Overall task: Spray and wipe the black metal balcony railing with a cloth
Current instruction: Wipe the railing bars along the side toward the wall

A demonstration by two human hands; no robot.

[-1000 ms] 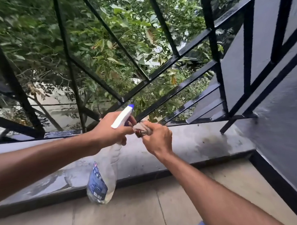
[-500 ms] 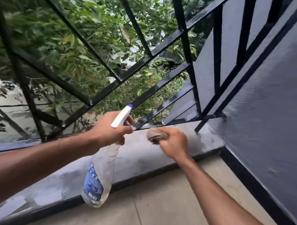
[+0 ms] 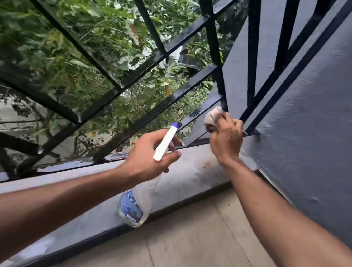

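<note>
Railing bars cross the frame above a grey ledge (foliage behind). Left hand grips the spray bottle by its white trigger head, nozzle aimed at the lower bars. Right hand clutches a bunched cloth, pressing it against a low bar near the wall. Wiping looks underway; next likely calls for rubbing along that wet bar

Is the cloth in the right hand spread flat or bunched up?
Bunched up: the pale fabric cloth forms a ball gripped by the right hand.
</note>
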